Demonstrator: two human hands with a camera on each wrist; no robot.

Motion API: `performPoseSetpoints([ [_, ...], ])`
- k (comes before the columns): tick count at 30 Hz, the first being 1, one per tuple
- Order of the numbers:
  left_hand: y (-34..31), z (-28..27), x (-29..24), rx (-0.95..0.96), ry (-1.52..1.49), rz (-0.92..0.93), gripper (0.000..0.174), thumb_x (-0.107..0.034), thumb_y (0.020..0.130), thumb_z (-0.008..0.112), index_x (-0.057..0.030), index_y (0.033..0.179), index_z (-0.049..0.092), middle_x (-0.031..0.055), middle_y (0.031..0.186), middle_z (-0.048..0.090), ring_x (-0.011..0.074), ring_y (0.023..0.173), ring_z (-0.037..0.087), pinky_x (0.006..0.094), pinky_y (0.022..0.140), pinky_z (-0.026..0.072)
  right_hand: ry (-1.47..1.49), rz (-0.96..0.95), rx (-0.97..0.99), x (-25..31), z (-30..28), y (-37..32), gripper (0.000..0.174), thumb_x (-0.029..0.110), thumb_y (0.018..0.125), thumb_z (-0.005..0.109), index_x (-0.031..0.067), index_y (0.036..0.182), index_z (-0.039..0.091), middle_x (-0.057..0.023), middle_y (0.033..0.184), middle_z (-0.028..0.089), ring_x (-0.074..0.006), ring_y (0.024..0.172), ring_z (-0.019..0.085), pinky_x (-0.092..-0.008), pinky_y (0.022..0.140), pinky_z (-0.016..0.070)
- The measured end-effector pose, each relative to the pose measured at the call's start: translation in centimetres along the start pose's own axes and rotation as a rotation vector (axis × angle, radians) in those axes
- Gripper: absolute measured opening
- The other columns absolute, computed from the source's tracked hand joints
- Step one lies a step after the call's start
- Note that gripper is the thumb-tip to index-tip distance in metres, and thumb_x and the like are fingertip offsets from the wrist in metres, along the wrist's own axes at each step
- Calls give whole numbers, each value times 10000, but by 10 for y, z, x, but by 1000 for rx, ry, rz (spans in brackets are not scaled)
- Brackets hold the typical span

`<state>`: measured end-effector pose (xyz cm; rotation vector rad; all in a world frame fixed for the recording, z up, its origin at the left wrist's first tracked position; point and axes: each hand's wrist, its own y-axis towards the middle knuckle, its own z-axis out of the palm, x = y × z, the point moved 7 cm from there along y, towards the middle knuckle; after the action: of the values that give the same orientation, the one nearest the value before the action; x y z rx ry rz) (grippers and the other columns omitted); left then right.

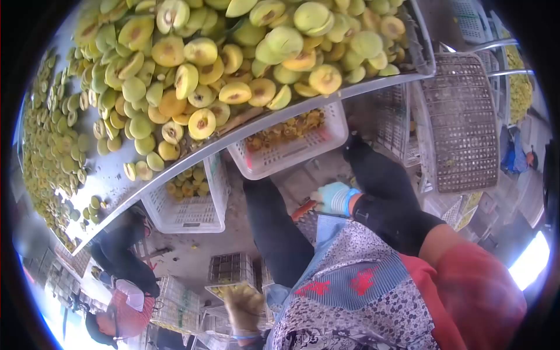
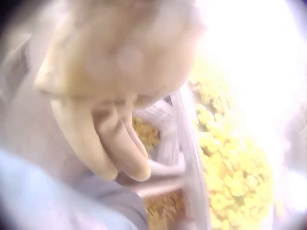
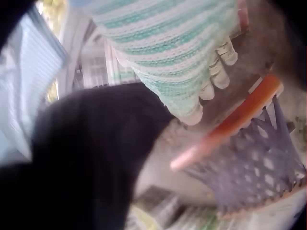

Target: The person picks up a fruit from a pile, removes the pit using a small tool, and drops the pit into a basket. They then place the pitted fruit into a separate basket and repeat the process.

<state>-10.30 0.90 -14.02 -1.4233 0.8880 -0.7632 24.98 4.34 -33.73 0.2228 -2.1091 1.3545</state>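
Note:
My right hand, in a white and teal striped glove, reaches down between the legs. Its fingers point towards a low folding stool with an orange frame bar and a woven grey strap seat. In the right wrist view the fingertips are close to the orange bar, with nothing held in them. My left hand, in a beige glove, hangs away at the body's other side. The left wrist view shows its fingers loosely bent and holding nothing.
A metal-edged table heaped with halved green fruit stands in front. Under it are a white crate with brown fruit scraps and another white crate with fruit pieces. A brown crate stands at the right. Another person is at the left.

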Motion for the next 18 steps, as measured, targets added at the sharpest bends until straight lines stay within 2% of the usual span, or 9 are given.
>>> performPoseSetpoints([
  [1, 20, -37, -22, -108, 11, 127, 567, -613, 932, 570, -56, 1020, 624, 4, 792, 553, 134, 703, 574, 245, 596, 486, -75, -28, 54, -1, 41, 22, 333, 283, 854, 625, 117, 1137, 678, -127, 1047, 714, -330, 987, 685, -467, 809, 534],
  [3, 52, -59, -61, -412, 262, 396, 626, -505, 945, 626, -12, 1316, 526, 37, 952, 574, 116, 799, 567, 255, 704, 508, -188, -39, 118, -22, 118, 61, 347, 257, 838, 627, 157, 1165, 688, -123, 1063, 716, -328, 1001, 689, -472, 854, 519],
  [4, 116, -133, -76, -288, 772, 458, 731, -433, 948, 650, -29, 1491, 372, 128, 1207, 586, 201, 1044, 603, 307, 876, 511, -188, -1, 140, -28, 132, 82, 344, 254, 838, 628, 164, 1163, 692, -118, 1069, 716, -329, 1012, 685, -470, 863, 519],
  [6, 156, -58, -98, -439, 939, 615, 778, -382, 938, 673, -54, 1541, 307, 222, 1440, 481, 307, 1291, 518, 376, 1035, 442, -184, 34, 170, -33, 163, 94, 343, 248, 837, 628, 180, 1167, 695, -109, 1077, 714, -327, 1031, 675, -472, 871, 520],
  [8, 223, -23, -105, -431, 1430, 667, 837, -393, 937, 664, -54, 1568, 231, 251, 1571, 324, 340, 1428, 381, 409, 1122, 355, -224, -8, 160, -35, 171, 94, 349, 239, 837, 629, 198, 1178, 694, -98, 1080, 714, -323, 1048, 666, -481, 867, 524],
  [10, 288, -3, -102, -423, 1514, 749, 724, -412, 940, 654, -30, 1497, 392, 251, 1420, 523, 335, 1312, 524, 420, 1038, 428, -160, 34, 246, -48, 177, 95, 403, 251, 792, 686, 196, 1192, 679, -97, 1088, 703, -336, 1034, 652, -484, 858, 516],
  [13, 348, 8, -107, -509, 1322, 507, 586, -437, 933, 657, 4, 1315, 597, 229, 1102, 704, 304, 1072, 676, 412, 891, 501, -54, 89, 166, -64, 151, 78, 443, 254, 745, 734, 194, 1180, 674, -89, 1055, 696, -349, 1018, 639, -489, 848, 511],
  [16, 362, -5, -102, -493, 1123, 646, 513, -461, 921, 667, 14, 1111, 712, 192, 837, 731, 260, 811, 715, 391, 741, 525, -46, 103, 128, -77, 126, 59, 447, 276, 720, 750, 199, 1154, 677, -86, 1013, 691, -355, 990, 637, -500, 844, 508],
  [18, 352, 3, -102, -522, 1150, 594, 471, -415, 891, 711, 10, 1093, 721, 192, 846, 733, 231, 777, 704, 359, 725, 529, -83, 93, 112, -91, 136, 65, 415, 288, 755, 723, 206, 1160, 681, -96, 1004, 689, -351, 985, 640, -505, 854, 505],
])
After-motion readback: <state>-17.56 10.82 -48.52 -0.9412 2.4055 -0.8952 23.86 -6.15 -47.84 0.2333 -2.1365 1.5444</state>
